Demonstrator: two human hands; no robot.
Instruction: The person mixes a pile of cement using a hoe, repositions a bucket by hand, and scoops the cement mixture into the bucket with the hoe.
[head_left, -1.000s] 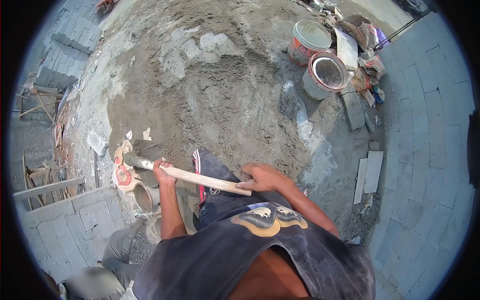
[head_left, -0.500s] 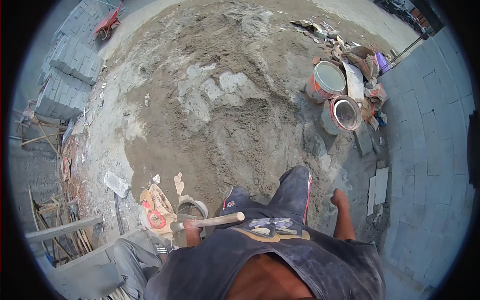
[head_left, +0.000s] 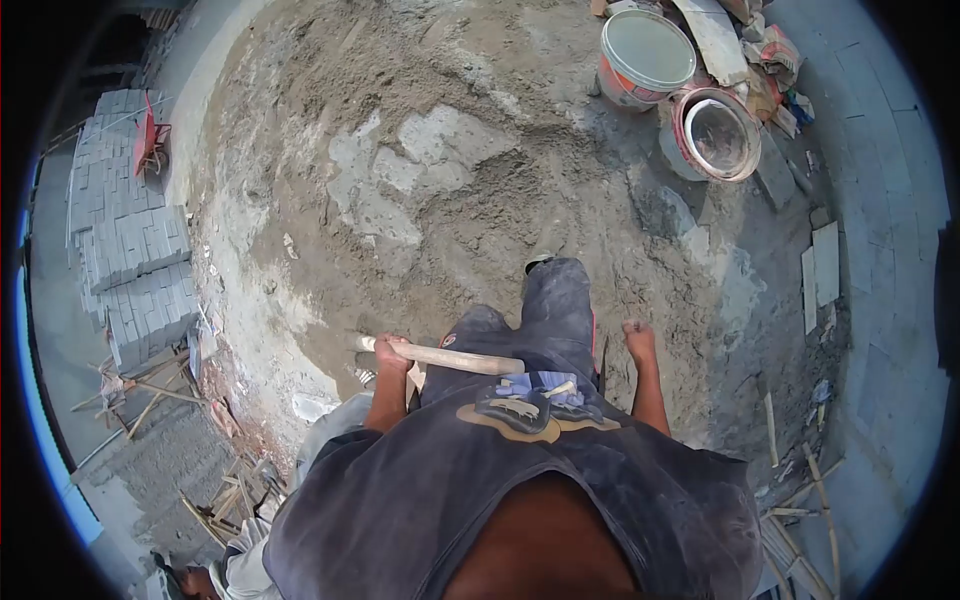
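Note:
My left hand (head_left: 393,352) is closed around a pale wooden tool handle (head_left: 465,360), which lies level in front of my waist with its end over my shirt. The head of the tool cannot be made out. My right hand (head_left: 638,340) hangs beside my right thigh, over the ground. Its fingers are curled in and nothing shows in them. Below both hands spreads grey-brown sand or mortar mix (head_left: 480,240), smeared across the floor.
Two buckets, one whitish and red (head_left: 648,60) and one rimmed in red (head_left: 710,135), stand ahead on the right. Stacked grey blocks (head_left: 135,240) and a red wheelbarrow (head_left: 150,140) are at left. Another person (head_left: 245,560) is close by, lower left. A block wall (head_left: 890,250) runs along the right.
The view has shifted forward and turned; the buckets now appear higher up. The handle is still in my left hand, now tilting down to the right. The bucket near that hand has left view.

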